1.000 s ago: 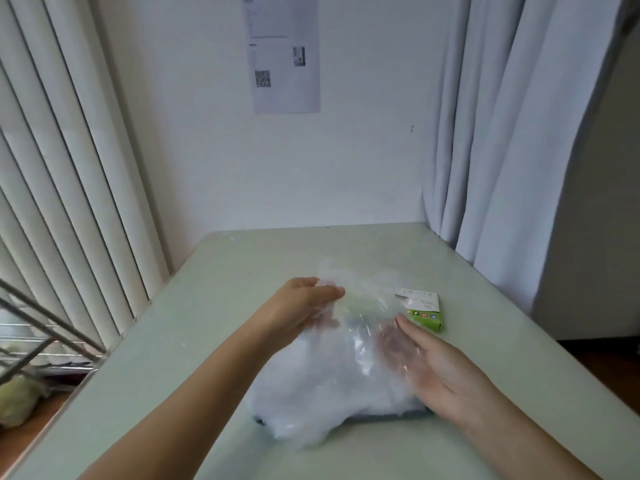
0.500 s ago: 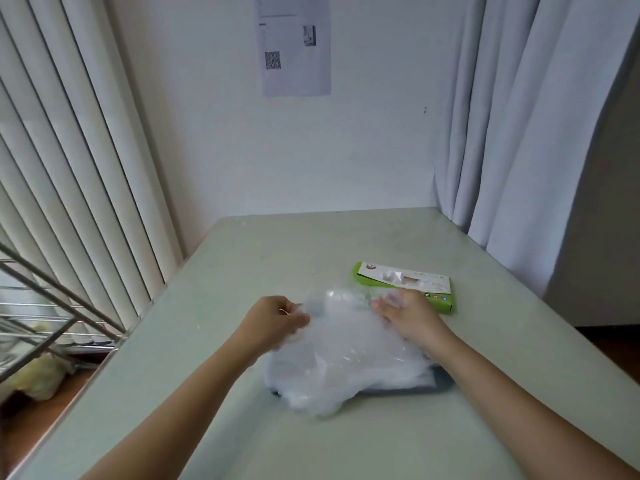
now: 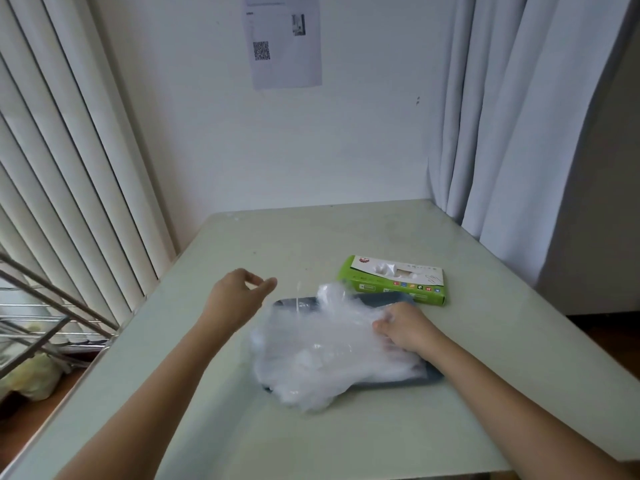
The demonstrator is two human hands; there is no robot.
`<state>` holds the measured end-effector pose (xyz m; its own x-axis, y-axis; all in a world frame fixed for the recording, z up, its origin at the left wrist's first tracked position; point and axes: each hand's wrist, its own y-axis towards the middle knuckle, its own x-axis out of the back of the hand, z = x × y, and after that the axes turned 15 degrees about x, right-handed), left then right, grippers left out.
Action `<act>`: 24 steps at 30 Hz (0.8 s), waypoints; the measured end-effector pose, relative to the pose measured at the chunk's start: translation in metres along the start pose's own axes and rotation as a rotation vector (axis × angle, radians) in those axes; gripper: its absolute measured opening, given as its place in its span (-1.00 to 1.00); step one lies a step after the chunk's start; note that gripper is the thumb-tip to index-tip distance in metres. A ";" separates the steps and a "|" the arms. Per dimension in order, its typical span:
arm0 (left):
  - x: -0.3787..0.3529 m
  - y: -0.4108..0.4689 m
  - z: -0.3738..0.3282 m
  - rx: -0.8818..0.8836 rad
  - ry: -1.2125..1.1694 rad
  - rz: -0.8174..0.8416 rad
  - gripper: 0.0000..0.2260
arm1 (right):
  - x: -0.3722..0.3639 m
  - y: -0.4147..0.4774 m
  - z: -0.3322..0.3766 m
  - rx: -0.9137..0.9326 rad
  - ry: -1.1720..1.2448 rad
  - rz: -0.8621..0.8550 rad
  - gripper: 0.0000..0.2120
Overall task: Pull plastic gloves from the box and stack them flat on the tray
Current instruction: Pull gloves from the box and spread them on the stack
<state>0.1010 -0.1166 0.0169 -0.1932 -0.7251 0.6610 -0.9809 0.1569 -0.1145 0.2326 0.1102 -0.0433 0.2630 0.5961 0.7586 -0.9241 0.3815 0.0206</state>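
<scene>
Left hand [image 3: 239, 299]: is hovering above the bench [image 3: 311, 237] at about 10 o'clock from the tray, released, its fingers loosely curled with thumb and forefinger apart and nothing between them.
Right hand [image 3: 405, 330]: is resting knuckles-up on the heap at its 3 o'clock side, fingers curled down into the plastic and grasping the gloves.
Gloves [image 3: 322, 351]: are lying as a crumpled, clear, loose heap on the tray, not flat; the heap is spilling over the tray's rim at 7 o'clock onto the bench, and one fold is sticking up at 12 o'clock.
Tray [image 3: 433, 377]: is sitting mid-bench, dark blue-grey, mostly covered, its rim showing at 11 o'clock and 4 o'clock.
Box [image 3: 394, 280]: is lying flat at 1 o'clock from the tray, just beside its far rim, green with a white top and an opening showing plastic inside.
Surroundings: a paper sheet [image 3: 284, 39] with a QR code is hanging on the wall at 12 o'clock, a curtain [image 3: 519, 116] is hanging at 2 o'clock, and vertical blinds [image 3: 69, 150] are hanging at 10 o'clock.
</scene>
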 end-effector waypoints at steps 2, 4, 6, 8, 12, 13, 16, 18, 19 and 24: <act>-0.004 -0.018 -0.007 -0.179 0.108 -0.098 -0.69 | -0.001 0.000 -0.001 0.008 0.023 -0.020 -0.71; -0.017 -0.040 -0.009 -0.419 0.208 -0.018 -0.66 | -0.002 -0.002 0.000 0.008 0.050 -0.035 -0.72; -0.038 -0.063 -0.008 -0.657 0.329 0.076 -0.62 | -0.001 -0.003 0.001 0.006 0.051 -0.029 -0.72; -0.059 -0.073 -0.004 -0.791 0.428 0.094 -0.59 | 0.001 -0.002 0.002 0.006 0.011 -0.002 -0.71; -0.090 -0.065 0.004 -0.833 0.585 0.124 -0.54 | 0.002 0.000 0.002 0.002 -0.069 0.039 -0.69; -0.092 -0.062 0.005 -0.854 0.604 0.124 -0.52 | 0.002 0.000 0.002 0.005 -0.067 0.037 -0.68; -0.090 -0.056 0.005 -0.804 0.720 0.106 -0.45 | 0.004 -0.003 0.000 0.009 -0.018 0.023 -0.68; -0.084 -0.056 0.005 -0.718 0.800 0.100 -0.42 | 0.007 -0.004 -0.001 0.020 -0.030 0.016 -0.67; -0.081 -0.054 0.008 -0.681 0.840 0.116 -0.40 | 0.008 -0.004 -0.002 0.020 -0.040 0.012 -0.67; -0.056 -0.054 0.018 -0.678 0.988 0.129 -0.37 | 0.007 -0.004 -0.003 0.008 -0.070 0.009 -0.72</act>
<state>0.1645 -0.0964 -0.0268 0.1005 0.1022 0.9897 -0.6882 0.7255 -0.0050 0.2393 0.1145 -0.0400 0.2347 0.5486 0.8025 -0.9287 0.3704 0.0184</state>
